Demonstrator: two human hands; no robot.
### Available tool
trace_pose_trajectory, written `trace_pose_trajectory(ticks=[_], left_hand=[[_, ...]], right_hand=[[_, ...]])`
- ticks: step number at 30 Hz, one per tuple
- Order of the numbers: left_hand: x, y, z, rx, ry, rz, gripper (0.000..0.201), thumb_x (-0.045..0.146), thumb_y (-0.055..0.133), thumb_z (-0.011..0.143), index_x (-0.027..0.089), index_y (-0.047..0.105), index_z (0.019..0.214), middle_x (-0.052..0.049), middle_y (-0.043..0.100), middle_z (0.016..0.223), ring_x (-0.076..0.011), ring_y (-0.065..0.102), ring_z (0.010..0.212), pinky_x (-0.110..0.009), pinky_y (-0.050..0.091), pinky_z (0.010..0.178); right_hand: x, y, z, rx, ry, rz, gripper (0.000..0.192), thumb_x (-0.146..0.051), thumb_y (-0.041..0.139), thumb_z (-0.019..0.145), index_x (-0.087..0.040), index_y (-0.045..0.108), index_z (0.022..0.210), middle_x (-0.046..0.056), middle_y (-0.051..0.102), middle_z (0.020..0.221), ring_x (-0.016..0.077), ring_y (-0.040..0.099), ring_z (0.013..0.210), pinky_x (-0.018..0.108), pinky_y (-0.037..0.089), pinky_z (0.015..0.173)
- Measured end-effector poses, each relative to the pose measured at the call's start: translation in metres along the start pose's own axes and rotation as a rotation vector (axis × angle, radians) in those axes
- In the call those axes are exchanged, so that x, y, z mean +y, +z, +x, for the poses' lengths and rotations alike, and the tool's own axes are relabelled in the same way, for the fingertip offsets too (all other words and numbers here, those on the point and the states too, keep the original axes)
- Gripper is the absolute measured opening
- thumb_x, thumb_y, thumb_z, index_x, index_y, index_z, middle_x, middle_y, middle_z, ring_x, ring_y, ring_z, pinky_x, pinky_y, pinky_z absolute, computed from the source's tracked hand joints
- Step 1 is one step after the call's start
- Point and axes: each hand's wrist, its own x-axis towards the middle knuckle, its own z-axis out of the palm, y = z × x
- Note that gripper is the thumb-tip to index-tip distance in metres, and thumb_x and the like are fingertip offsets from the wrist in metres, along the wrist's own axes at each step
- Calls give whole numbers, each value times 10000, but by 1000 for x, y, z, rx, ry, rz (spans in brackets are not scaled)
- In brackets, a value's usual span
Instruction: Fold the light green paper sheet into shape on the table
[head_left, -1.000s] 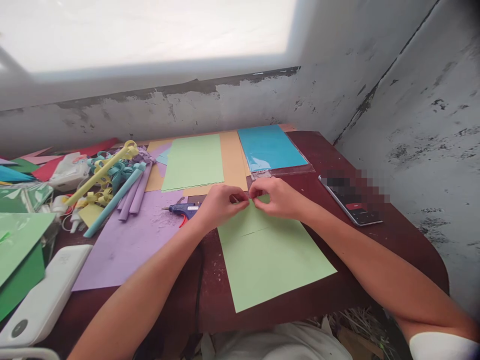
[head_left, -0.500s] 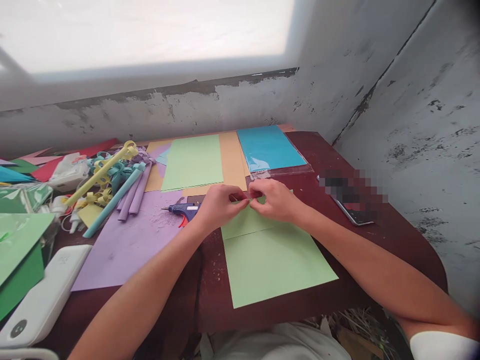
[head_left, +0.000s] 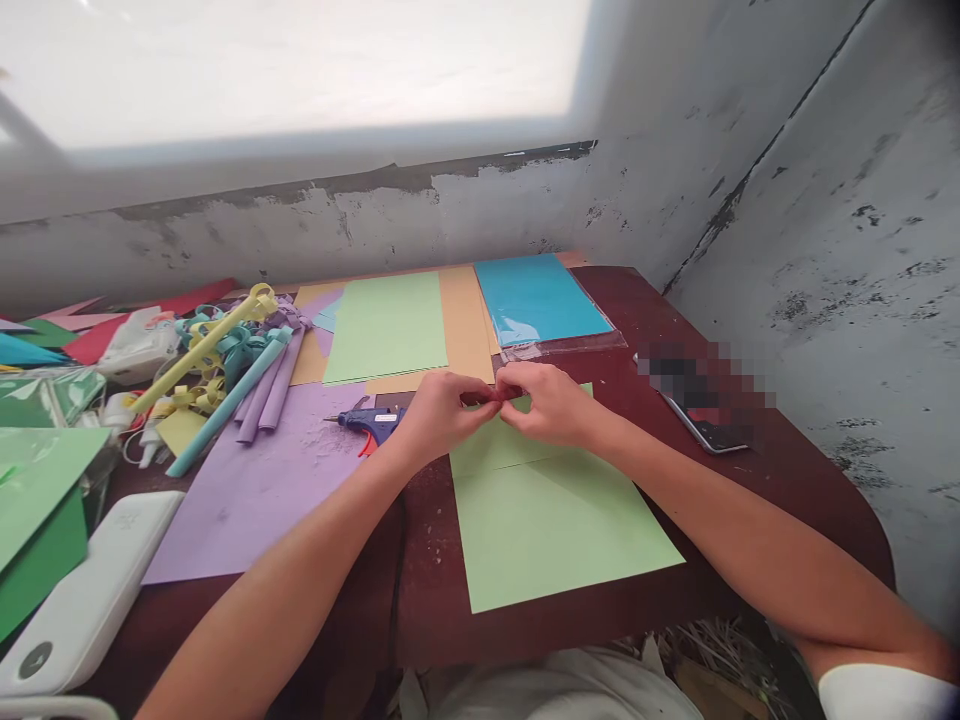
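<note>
Sheet of green paper (head_left: 562,535), far edge pinched narrowly by left hand (head_left: 441,415) and right hand (head_left: 551,405), glue gun (head_left: 375,421) at left

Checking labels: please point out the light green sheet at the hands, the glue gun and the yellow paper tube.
Light green sheet (head_left: 559,522), head view, its near part.
Glue gun (head_left: 366,421), head view, its blue body.
Yellow paper tube (head_left: 199,350), head view, mid-length.
</note>
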Motion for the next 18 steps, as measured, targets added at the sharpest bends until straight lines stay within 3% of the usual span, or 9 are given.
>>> trace_pose_trajectory(ticks=[4, 9, 14, 18], left_hand=[[-2, 0, 0, 7, -17, -15, 129, 227, 702, 836, 166, 812, 806, -31, 794, 786, -138, 672, 710, -241, 474, 690], [-1, 0, -1, 7, -20, -37, 167, 255, 692, 851, 165, 831, 828, -25, 784, 729, -124, 632, 635, -232, 436, 614], [2, 0, -1, 12, -31, -4, 153, 244, 699, 835, 170, 830, 805, -21, 781, 725, -116, 602, 624, -235, 424, 615], [1, 0, -1, -5, -42, -13, 186, 274, 691, 844, 167, 837, 801, -20, 758, 664, -109, 555, 566, -238, 389, 560]], right_hand=[[2, 0, 0, 13, 17, -36, 141, -196, 556, 786, -222, 435, 720, -3, 543, 752, 152, 455, 707, 296, 307, 633], [3, 1, 1, 4, -18, 5, 59, -188, 561, 797, -218, 518, 771, 8, 601, 806, 163, 510, 765, 294, 331, 662], [3, -1, 1, -4, 10, -35, 169, -177, 557, 779, -224, 421, 692, -7, 538, 726, 150, 447, 692, 295, 291, 619], [4, -1, 1, -37, -20, 14, 105, -175, 564, 774, -222, 479, 733, 2, 578, 768, 156, 486, 727, 289, 312, 644]])
